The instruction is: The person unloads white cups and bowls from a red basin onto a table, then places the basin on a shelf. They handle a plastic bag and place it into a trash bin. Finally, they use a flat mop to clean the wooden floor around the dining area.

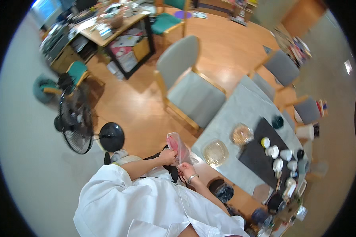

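Both of my hands grip a clear plastic bag point(181, 148) with something pink or red inside. My left hand point(167, 157) pinches the bag's left side. At its lower edge, the fingers of my right hand point(187, 170) are closed on the plastic; a bracelet circles that wrist. The bag is held in front of my waist, close to the corner of a grey marble-patterned table point(207, 130). A clear plastic container point(216, 153) lies near that corner. Farther along is a round, plastic-covered package point(241, 134) with tan contents.
A dark mat point(259, 160) on the table carries several white cups point(286, 155) and jars. A grey chair point(192, 94) stands beyond the table corner. To the left is a black pedestal fan point(77, 124); a cluttered desk point(118, 32) stands farther off. Dark bins point(224, 191) are beside the table.
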`<state>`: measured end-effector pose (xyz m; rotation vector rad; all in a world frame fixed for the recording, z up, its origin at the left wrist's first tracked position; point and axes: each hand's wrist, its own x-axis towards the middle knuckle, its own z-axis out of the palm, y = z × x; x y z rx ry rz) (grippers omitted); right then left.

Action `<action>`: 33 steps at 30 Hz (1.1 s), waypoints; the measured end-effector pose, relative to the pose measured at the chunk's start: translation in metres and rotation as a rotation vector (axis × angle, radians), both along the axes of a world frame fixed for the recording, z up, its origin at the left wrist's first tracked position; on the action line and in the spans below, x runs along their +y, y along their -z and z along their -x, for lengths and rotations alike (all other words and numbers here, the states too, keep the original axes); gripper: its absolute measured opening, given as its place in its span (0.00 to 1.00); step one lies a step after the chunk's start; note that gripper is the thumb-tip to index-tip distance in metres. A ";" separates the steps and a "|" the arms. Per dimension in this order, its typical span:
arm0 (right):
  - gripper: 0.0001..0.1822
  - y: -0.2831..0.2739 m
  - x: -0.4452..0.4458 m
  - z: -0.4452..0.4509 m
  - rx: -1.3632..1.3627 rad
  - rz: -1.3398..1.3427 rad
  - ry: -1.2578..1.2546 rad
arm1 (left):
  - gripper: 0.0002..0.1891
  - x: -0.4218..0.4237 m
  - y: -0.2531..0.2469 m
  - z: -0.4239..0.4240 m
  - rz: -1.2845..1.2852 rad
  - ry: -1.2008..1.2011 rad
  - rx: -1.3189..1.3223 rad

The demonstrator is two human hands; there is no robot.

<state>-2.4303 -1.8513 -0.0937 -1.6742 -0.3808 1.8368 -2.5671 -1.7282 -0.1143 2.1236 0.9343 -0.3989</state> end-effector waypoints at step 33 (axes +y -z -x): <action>0.07 -0.157 0.683 0.148 0.081 -0.470 0.014 | 0.24 0.598 0.045 0.254 -0.130 -1.306 -0.097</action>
